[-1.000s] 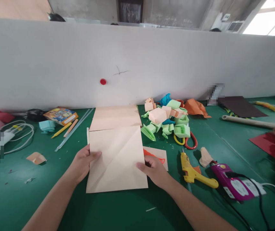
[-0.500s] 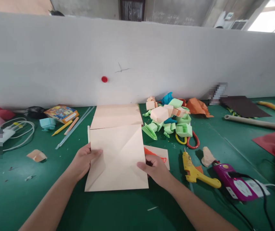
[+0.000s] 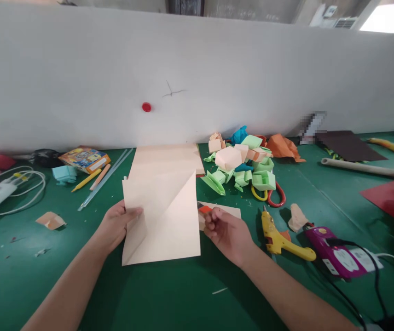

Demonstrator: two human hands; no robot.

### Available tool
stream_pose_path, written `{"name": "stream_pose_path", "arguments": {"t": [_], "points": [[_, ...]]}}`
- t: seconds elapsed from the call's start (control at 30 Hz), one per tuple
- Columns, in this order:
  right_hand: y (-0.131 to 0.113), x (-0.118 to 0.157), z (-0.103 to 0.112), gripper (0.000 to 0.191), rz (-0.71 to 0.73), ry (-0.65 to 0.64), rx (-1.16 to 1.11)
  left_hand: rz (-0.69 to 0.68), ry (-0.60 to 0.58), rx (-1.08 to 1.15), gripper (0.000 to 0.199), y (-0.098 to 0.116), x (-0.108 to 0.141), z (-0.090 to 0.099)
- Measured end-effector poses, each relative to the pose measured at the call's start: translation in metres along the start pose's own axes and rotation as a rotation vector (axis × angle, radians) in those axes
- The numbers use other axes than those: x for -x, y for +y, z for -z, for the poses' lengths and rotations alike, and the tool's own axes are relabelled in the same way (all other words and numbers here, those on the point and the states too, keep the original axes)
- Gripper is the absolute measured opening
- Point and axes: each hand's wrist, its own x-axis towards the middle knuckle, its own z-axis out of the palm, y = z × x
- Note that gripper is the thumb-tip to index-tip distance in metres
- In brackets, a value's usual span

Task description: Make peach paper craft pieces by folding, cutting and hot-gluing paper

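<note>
My left hand [image 3: 112, 227] pinches the left edge of a creased cream sheet of paper [image 3: 169, 220], thumb on its face. The sheet is tilted up off the table, with diagonal folds at its upper right and lower left. My right hand [image 3: 228, 234] is just beyond the sheet's right edge, fingers curled together. By its fingertips shows an orange piece with a dark tip [image 3: 204, 209]; whether the fingers grip it I cannot tell. Beneath that hand lies a smaller cream card [image 3: 231, 210]. Behind the sheet, another cream paper [image 3: 165, 158] lies against the wall.
Folded paper pieces [image 3: 241, 163] are heaped behind my right hand, by scissors [image 3: 276, 195]. Right of it lie a yellow glue gun [image 3: 283, 241] and a corded purple device [image 3: 337, 253]. Clear sticks [image 3: 105, 179], pens and a box [image 3: 84, 158] are at left.
My right hand has let go of the sheet's right edge and curled beside it. The sheet, still in my left hand, has shifted slightly left and tilted. The view has dipped a little.
</note>
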Motion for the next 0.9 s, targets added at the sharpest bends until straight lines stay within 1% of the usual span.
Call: {"name": "stream_pose_path", "arguments": {"t": [0.07,0.13,0.23,0.3,0.6,0.67,0.77,0.83,0.9], "points": [[-0.009,0.003,-0.003,0.024,-0.006,0.023,-0.099,0.007,-0.028,-0.008,0.060,-0.001,0.000,0.001],[-0.017,0.005,-0.005,0.023,-0.028,0.009,-0.223,0.011,-0.057,-0.017,0.059,-0.002,-0.001,0.002],[-0.023,0.009,-0.005,0.026,-0.086,-0.072,-0.461,0.005,-0.078,-0.038,0.058,-0.005,-0.002,0.003],[-0.024,0.011,-0.004,0.026,-0.103,-0.111,-0.527,-0.001,-0.083,-0.055,0.058,-0.006,-0.003,0.003],[-0.022,0.013,-0.001,0.031,-0.110,-0.144,-0.397,-0.002,-0.084,-0.159,0.055,-0.008,-0.002,0.002],[-0.022,0.013,0.000,0.030,-0.118,-0.153,-0.380,-0.004,-0.068,-0.204,0.054,-0.007,-0.001,0.002],[-0.023,0.013,0.003,0.029,-0.131,-0.157,-0.392,-0.025,-0.010,-0.287,0.052,-0.007,-0.003,0.000],[-0.024,0.013,0.005,0.028,-0.157,-0.173,-0.400,-0.091,0.044,-0.369,0.055,-0.008,-0.004,-0.003],[-0.024,0.015,0.007,0.027,-0.193,-0.200,-0.399,-0.243,0.110,-0.504,0.066,-0.009,-0.002,-0.008]]}}
